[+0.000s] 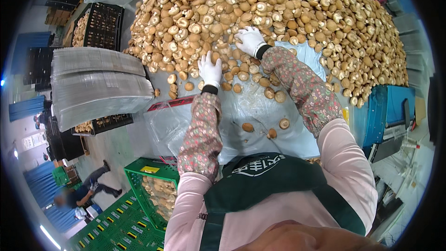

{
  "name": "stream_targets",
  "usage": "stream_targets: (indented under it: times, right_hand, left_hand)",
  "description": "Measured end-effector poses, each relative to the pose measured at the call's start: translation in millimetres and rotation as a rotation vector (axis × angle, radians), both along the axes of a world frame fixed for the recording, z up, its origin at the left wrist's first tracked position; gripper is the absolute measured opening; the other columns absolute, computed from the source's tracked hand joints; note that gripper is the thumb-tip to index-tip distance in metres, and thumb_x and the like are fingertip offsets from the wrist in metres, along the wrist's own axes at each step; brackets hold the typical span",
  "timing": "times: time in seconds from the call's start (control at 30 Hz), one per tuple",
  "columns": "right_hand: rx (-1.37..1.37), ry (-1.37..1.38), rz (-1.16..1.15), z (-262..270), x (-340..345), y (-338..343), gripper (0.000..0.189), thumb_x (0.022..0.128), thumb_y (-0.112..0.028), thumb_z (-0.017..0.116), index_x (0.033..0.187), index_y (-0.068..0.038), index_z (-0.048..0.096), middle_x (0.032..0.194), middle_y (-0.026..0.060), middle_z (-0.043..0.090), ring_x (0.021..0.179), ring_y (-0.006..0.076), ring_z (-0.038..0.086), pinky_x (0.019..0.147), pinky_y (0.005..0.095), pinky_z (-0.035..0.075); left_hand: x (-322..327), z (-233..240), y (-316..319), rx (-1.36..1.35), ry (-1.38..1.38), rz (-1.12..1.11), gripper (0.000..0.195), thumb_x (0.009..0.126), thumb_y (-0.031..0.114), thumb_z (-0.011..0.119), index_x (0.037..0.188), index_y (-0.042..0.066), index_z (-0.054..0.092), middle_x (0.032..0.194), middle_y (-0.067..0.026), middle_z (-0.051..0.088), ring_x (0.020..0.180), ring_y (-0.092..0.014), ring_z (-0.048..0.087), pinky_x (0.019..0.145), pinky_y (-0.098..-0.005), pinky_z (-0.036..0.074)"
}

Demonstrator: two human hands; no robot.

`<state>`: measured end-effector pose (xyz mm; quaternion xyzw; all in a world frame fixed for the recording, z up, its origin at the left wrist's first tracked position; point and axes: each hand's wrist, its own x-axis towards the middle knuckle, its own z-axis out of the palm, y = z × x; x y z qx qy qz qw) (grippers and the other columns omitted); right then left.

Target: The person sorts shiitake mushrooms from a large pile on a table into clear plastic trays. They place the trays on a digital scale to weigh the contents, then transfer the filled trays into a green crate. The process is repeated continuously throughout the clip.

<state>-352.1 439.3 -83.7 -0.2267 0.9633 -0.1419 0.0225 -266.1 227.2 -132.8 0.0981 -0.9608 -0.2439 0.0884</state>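
A large heap of brown-capped mushrooms (216, 10), shiitake by their look, covers the far part of the table. My left hand (210, 70), in a white glove, lies at the heap's near edge with its fingers apart and mushrooms around it. Farther forward and to the right, my right hand (251, 41), also gloved in white, reaches into the mushrooms palm down, fingers spread; what its fingertips touch is partly hidden. Between my forearms, several loose mushrooms lie on a pale plastic sheet (258, 111). A few sit close to my apron, among them a mushroom (284, 123) showing its gills.
Stacked clear plastic trays (101, 80) stand left of the heap. Black crates (104, 24) with mushrooms are behind them. A green crate (134, 174) holding bagged mushrooms stands at lower left, by more green crates (115, 226). Another person (83, 191) is farther left. Blue equipment (390, 108) is at right.
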Motion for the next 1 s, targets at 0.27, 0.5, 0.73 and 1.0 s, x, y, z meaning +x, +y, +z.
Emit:
stream_targets:
  times: [0.27,0.5,0.73,1.0]
  right_hand:
    - [0.122,0.084,-0.056,-11.5,12.8,3.4,0.047,0.082,-0.05,0.06,0.107,-0.01,0.067,0.117,0.0101,0.062,0.119,0.0239,0.051,0.096,0.0536,0.038]
    - [0.124,-0.041,-0.266,-3.8,95.5,42.8,0.05,0.081,-0.054,0.059,0.104,-0.012,0.071,0.125,0.0076,0.054,0.114,0.0265,0.051,0.092,0.0587,0.037]
    - [0.006,-0.002,-0.149,-7.7,190.9,45.5,0.047,0.079,-0.046,0.065,0.107,-0.008,0.068,0.139,0.0141,0.048,0.128,0.0326,0.043,0.099,0.057,0.036]
    - [-0.108,-0.111,0.041,24.6,249.5,39.2,0.065,0.081,-0.055,0.061,0.128,-0.01,0.062,0.144,0.0183,0.045,0.138,0.0358,0.035,0.112,0.0626,0.021]
  left_hand:
    - [-2.1,23.9,13.4,-0.075,-0.114,-0.044,0.061,0.075,0.036,0.076,0.131,0.022,0.057,0.133,-0.017,0.048,0.123,-0.038,0.046,0.099,-0.0531,0.042]
    - [58.6,14.6,37.1,0.111,-0.062,-0.125,0.048,0.075,0.022,0.075,0.12,0.012,0.063,0.135,-0.0246,0.046,0.119,-0.042,0.048,0.103,-0.0462,0.041]
    - [139.4,32.1,70.0,0.194,-0.099,-0.263,0.047,0.073,0.019,0.076,0.118,0.01,0.064,0.144,-0.0195,0.041,0.129,-0.043,0.039,0.109,-0.0474,0.036]
    - [243.1,41.2,56.5,0.1,0.023,-0.352,0.048,0.069,0.013,0.073,0.116,0.014,0.066,0.15,-0.0251,0.035,0.139,-0.051,0.027,0.114,-0.0606,0.021]
